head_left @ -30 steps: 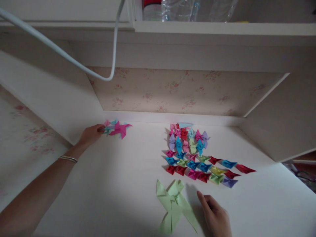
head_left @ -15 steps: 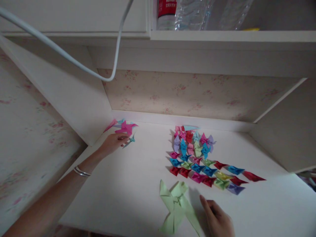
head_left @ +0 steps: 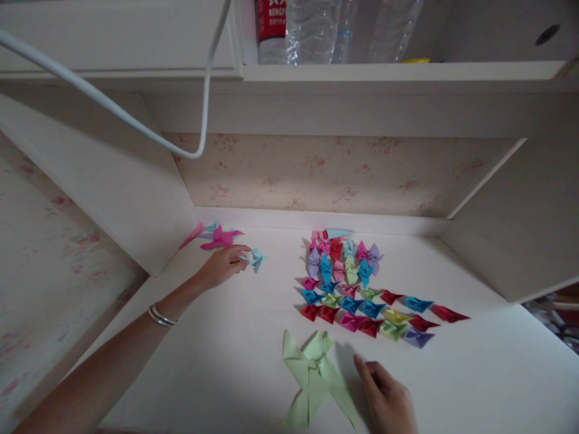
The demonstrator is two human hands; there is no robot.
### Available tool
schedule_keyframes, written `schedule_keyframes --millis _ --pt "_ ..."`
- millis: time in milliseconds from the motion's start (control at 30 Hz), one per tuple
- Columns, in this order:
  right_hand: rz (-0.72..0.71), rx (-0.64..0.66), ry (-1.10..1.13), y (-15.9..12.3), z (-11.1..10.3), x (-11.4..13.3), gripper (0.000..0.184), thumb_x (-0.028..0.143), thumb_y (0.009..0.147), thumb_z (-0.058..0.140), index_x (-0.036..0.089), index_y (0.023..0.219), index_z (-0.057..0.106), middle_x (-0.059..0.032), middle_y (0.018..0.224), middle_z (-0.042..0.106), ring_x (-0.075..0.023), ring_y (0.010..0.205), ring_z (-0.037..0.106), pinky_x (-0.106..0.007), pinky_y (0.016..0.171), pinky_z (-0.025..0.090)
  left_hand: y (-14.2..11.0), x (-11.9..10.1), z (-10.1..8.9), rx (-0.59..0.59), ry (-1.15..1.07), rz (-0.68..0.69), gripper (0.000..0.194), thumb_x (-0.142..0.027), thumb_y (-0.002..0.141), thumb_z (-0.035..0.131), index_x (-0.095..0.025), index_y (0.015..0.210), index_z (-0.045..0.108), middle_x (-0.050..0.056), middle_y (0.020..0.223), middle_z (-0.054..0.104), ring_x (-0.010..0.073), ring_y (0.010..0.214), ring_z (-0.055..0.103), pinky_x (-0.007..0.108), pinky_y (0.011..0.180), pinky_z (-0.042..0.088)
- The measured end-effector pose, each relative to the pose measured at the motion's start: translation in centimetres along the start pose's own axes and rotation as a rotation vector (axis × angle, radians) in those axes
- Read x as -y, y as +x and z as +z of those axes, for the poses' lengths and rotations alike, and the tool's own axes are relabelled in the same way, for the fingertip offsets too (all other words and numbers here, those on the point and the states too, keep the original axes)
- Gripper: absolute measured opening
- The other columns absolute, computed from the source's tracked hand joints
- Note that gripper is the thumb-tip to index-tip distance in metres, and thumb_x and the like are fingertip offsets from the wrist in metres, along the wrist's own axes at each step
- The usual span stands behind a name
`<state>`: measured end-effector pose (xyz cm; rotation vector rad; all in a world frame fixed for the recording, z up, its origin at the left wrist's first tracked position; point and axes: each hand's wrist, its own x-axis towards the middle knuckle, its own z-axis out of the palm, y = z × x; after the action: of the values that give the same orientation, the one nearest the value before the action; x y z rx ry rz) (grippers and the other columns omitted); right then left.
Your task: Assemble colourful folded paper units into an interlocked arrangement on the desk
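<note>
My left hand is stretched out over the white desk and pinches a small light-blue folded paper piece at its fingertips. Just behind it, in the left corner, lies a small pile of pink and blue folded papers. My right hand rests on the desk near the front edge with its fingers curled loosely, holding nothing, right beside a large light-green folded paper figure. Several small coloured folded pieces lie in rows in the middle.
A white cable hangs across the upper left. A shelf above the desk carries plastic bottles. White side panels wall in the desk left and right; flowered wallpaper backs it.
My left hand drew away from the corner pile toward the right, bringing one light-blue piece with it. My right hand stayed beside the green figure.
</note>
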<state>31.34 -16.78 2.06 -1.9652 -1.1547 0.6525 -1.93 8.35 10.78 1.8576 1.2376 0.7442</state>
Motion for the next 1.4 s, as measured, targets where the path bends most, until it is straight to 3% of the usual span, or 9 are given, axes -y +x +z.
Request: schedule_keyframes --millis 133,433,533,700,833,1100,1267,1400 --pt "0.001 -0.004 0.003 -0.1 0.0 0.0 0.056 0.069 0.078 0.044 0.02 0.057 0.059 0.0018 0.05 0.051 -0.0141 0.051 0.047 -0.021 0.051 0.038 0.3 -0.6 0.8 0.042 0.068 0.029 0.035 -0.043 0.078 0.059 -0.017 0.1 0.066 0.005 0.081 0.071 0.0159 0.068 0.066 0.028 0.064 0.053" --pt "-0.036 0.046 -0.019 0.2 0.1 -1.0 0.054 0.067 0.081 0.044 0.02 0.06 0.061 0.0008 0.052 0.054 -0.0141 0.052 0.049 -0.02 0.052 0.04 0.3 -1.7 1.1 0.177 0.157 -0.032 0.034 -0.04 0.075 0.061 -0.019 0.1 0.07 0.005 0.083 0.074 0.0174 0.071 0.067 0.025 0.063 0.05" --pt "-0.035 0.047 -0.024 0.3 0.1 -1.1 0.053 0.066 0.081 0.045 0.02 0.061 0.062 0.001 0.052 0.054 -0.014 0.051 0.049 -0.02 0.052 0.04 0.5 -1.8 1.1 0.15 0.282 0.021 0.029 -0.04 0.077 0.059 -0.02 0.093 0.072 0.004 0.084 0.074 0.0177 0.073 0.067 0.024 0.065 0.049" --pt "-0.005 0.034 -0.023 0.2 0.1 -1.0 0.053 0.065 0.081 0.045 0.02 0.06 0.062 0.0011 0.051 0.053 -0.0142 0.052 0.05 -0.02 0.051 0.039 1.1 -1.4 1.8 0.111 0.551 0.153 0.026 -0.037 0.081 0.054 -0.021 0.079 0.074 0.003 0.076 0.07 0.0165 0.07 0.063 0.024 0.066 0.044" --pt "0.002 0.046 -0.035 0.3 0.1 -0.9 0.053 0.066 0.08 0.045 0.02 0.061 0.061 0.0012 0.052 0.054 -0.0142 0.052 0.05 -0.02 0.052 0.039 1.6 -0.5 2.6 0.092 0.697 0.257 0.022 -0.028 0.079 0.055 -0.022 0.074 0.075 0.006 0.085 0.065 0.0162 0.074 0.06 0.026 0.07 0.044" --pt "0.005 0.056 -0.036 0.2 0.0 -0.8 0.051 0.065 0.081 0.045 0.02 0.062 0.061 0.0017 0.053 0.054 -0.014 0.053 0.05 -0.02 0.052 0.038 3.3 1.1 4.1 0.266 0.663 0.286 0.017 -0.023 0.072 0.058 -0.023 0.069 0.075 0.004 0.076 0.068 0.0184 0.077 0.06 0.026 0.074 0.042" --pt "0.02 0.088 -0.035 0.2 0.1 -1.3 0.051 0.065 0.082 0.044 0.021 0.065 0.062 0.0018 0.054 0.055 -0.0142 0.054 0.051 -0.021 0.054 0.039 3.7 1.3 2.8 0.188 0.572 0.181 0.036 -0.044 0.085 0.048 -0.019 0.079 0.073 0.004 0.081 0.07 0.0167 0.075 0.061 0.024 0.068 0.041" --pt "0.032 0.098 -0.05 0.4 0.3 -1.6 0.05 0.065 0.083 0.044 0.021 0.066 0.062 0.0013 0.055 0.056 -0.0148 0.054 0.052 -0.021 0.055 0.039 2.8 1.9 0.9 0.165 0.556 0.109 0.036 -0.041 0.088 0.044 -0.017 0.089 0.07 0.005 0.092 0.07 0.0172 0.083 0.062 0.024 0.074 0.044"
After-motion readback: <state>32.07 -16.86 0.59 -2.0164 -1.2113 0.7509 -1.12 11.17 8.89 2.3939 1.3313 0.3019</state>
